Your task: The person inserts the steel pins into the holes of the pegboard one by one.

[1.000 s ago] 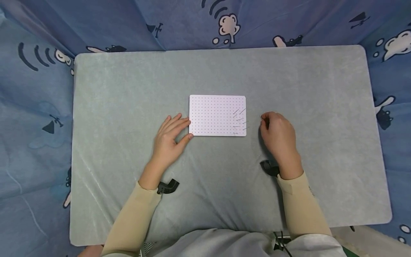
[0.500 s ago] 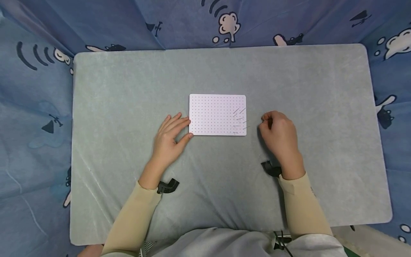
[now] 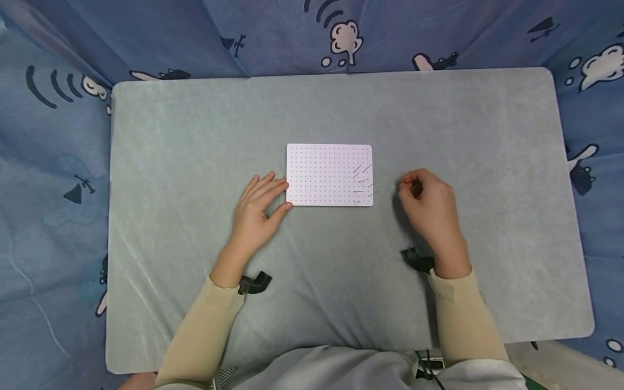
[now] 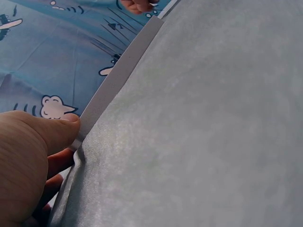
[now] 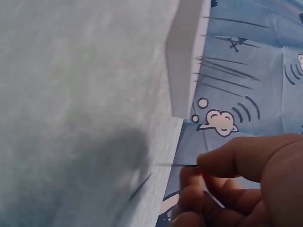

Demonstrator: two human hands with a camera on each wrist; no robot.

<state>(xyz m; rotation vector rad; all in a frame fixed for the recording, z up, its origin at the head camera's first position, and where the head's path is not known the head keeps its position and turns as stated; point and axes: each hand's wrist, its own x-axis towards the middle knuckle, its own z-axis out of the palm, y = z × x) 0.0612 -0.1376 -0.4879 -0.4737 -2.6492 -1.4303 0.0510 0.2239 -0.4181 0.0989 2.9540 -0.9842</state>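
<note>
A white board with rows of small holes (image 3: 319, 176) lies on the grey-covered table. Several thin needles (image 5: 236, 21) stick up from its right end, some leaning. At the board's lower left, my left hand (image 3: 255, 216) rests with fingers extended, thumb and index finger touching the edge. To the right of the board and apart from it, my right hand (image 3: 431, 203) pinches a thin needle (image 5: 182, 165) between thumb and fingertips, its free end pointing away from the hand. Below that tip runs a slanted dark line; I cannot tell whether it is a needle or a shadow.
The grey cloth (image 3: 195, 124) covers a table with rounded corners. Blue patterned curtains (image 3: 292, 38) hang along the back and both sides. A black wrist mount (image 3: 255, 283) sits on the left wrist and another (image 3: 417, 260) on the right.
My right hand has shifted slightly to the right and turned a little, with the pinched needle now showing above the fingertips. My left hand and the board have stayed in place.
</note>
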